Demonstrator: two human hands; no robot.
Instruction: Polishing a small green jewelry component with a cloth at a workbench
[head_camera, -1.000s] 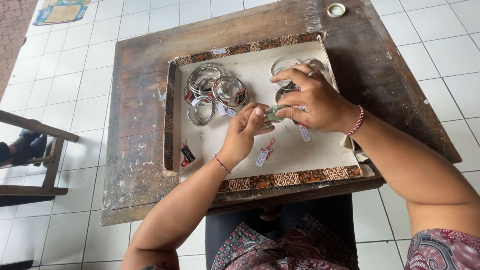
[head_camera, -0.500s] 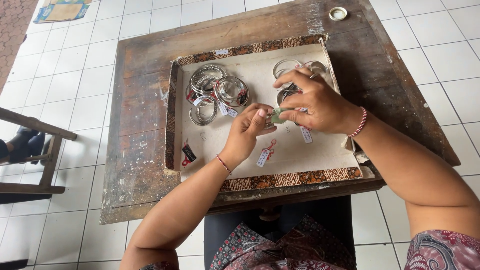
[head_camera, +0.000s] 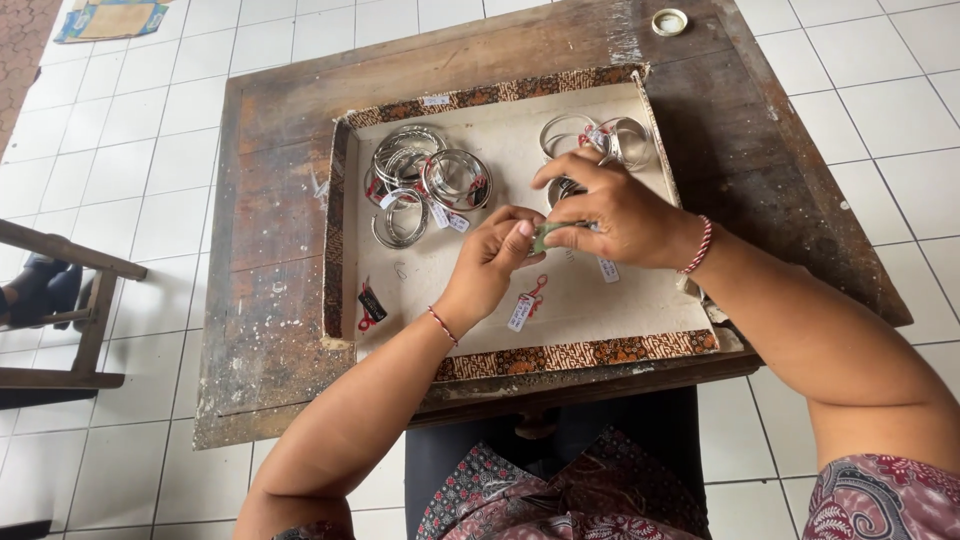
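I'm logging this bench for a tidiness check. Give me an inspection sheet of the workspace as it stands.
Surface: worn wooden table, scratched and stained, carrying a shallow tray with a patterned border.
Job's things: small green piece pinched between both hands; a silvery bangle sits partly hidden under the right hand.
Clutter: bangle pile at tray's upper left, more bangles at upper right, loose price tag, small dark tagged item, round lid on the table's far edge.
Grips: left hand and right hand meet over the tray, fingertips closed on the green piece.
Cables: nothing seen.
Surroundings: white tiled floor, wooden stool frame at left.
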